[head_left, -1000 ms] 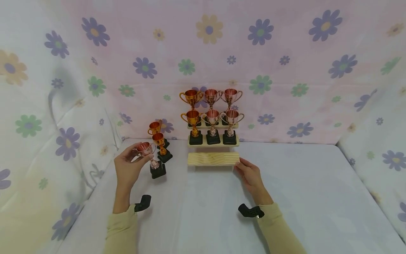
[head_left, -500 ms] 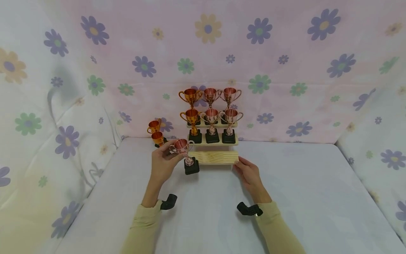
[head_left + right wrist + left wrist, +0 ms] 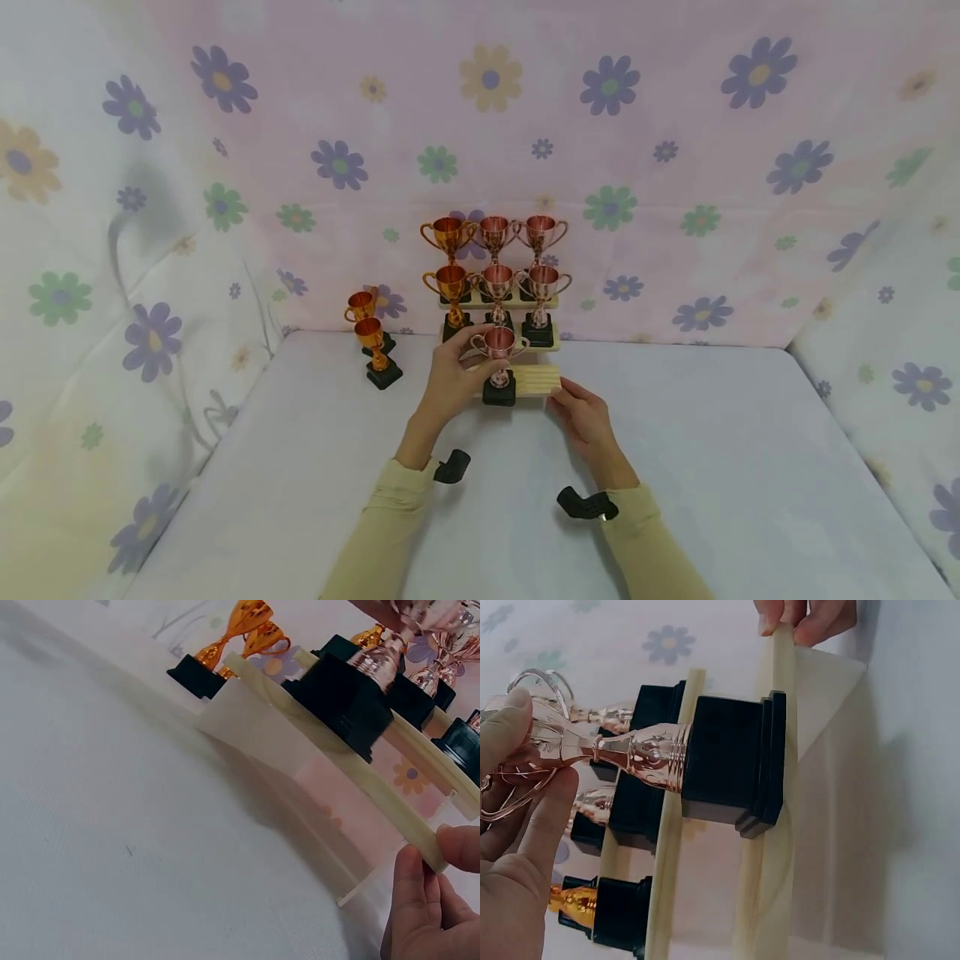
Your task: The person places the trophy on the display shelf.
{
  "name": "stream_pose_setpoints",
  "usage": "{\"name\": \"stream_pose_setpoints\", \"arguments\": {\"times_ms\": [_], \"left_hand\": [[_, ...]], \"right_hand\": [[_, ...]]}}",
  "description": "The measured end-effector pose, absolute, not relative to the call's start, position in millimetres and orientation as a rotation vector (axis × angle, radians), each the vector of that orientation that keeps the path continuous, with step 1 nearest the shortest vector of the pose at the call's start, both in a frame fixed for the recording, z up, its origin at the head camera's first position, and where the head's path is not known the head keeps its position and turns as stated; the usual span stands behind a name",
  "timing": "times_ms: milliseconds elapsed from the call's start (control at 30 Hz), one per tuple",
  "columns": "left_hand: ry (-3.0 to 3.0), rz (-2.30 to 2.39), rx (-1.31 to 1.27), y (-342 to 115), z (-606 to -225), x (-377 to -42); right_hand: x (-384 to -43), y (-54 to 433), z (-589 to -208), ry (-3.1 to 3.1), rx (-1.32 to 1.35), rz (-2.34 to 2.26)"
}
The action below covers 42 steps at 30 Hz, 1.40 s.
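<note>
My left hand (image 3: 447,385) grips a rose-gold trophy cup (image 3: 499,390) by its cup, thumb at the front. Its black square base is upright at the middle of the lowest wooden shelf (image 3: 538,380). In the left wrist view the trophy's base (image 3: 731,761) overlaps the board's edge; whether it touches cannot be told. My right hand (image 3: 588,421) pinches that board's right end between thumb and fingers, seen closely in the right wrist view. On the middle shelf behind stand a gold trophy (image 3: 452,287) and two rose-gold ones, the middle one partly hidden by the held trophy.
The top shelf (image 3: 551,303) bears another row of one gold and two rose-gold trophies. Left of the stand, two gold trophies (image 3: 378,354) are on the white table (image 3: 720,467), one behind the other. Flowered cloth (image 3: 615,158) hangs at the back and sides.
My left hand has carried the rose-gold trophy rightward from beside the two gold ones to the front of the lowest shelf. My right hand has kept its hold on the board.
</note>
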<state>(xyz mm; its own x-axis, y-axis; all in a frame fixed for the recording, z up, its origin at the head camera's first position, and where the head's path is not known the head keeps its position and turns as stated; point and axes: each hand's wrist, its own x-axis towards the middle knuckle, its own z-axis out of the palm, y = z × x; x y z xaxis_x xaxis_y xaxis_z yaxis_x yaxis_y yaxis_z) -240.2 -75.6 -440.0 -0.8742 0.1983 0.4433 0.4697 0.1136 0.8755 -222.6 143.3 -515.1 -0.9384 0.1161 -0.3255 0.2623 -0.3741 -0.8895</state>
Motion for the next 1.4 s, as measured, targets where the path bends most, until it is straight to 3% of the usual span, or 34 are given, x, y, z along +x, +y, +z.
{"name": "stream_pose_setpoints", "arguments": {"times_ms": [667, 1400], "left_hand": [[-2.175, -1.900, -0.850, -22, -443, -280], [-2.168, -1.917, -0.809, -14, -447, -278]], "right_hand": [[-222, 143, -513, 1.718, 0.465, -2.507], [-219, 144, -518, 1.703, 0.417, -2.520]]}}
